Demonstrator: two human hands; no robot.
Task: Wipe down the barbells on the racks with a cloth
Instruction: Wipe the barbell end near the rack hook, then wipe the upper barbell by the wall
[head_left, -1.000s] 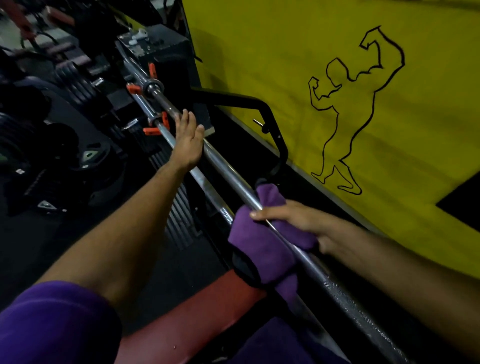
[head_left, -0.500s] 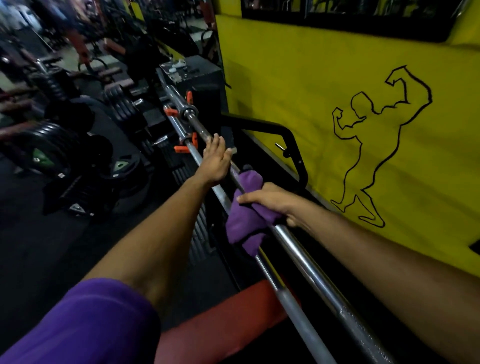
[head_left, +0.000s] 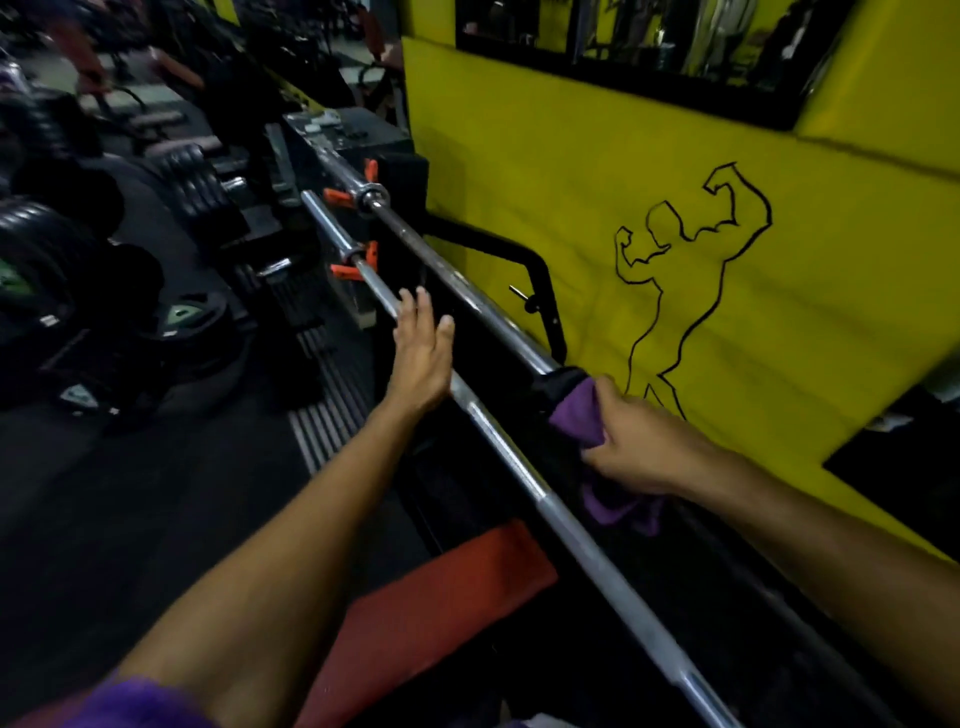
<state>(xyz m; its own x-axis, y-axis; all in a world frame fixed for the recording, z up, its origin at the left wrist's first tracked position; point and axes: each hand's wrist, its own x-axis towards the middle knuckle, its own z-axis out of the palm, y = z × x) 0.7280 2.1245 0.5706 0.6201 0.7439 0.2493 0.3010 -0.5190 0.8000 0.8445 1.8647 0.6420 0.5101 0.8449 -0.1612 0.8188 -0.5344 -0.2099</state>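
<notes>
Two barbells on rack, running 11 to 5 o'clock. Near barbell (head_left: 519, 457): left hand (head_left: 420, 349) rests on it, fingers straight and together, likely steadying. Far barbell (head_left: 467, 301): right hand (head_left: 631, 447) fingers curl round purple cloth (head_left: 574, 415), wrapped for wiping.

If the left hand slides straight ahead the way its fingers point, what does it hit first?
Probably the orange clip on the nearer barbell; the left hand lies flat on that bar, fingers pointing along it. Depth is unclear.
</notes>
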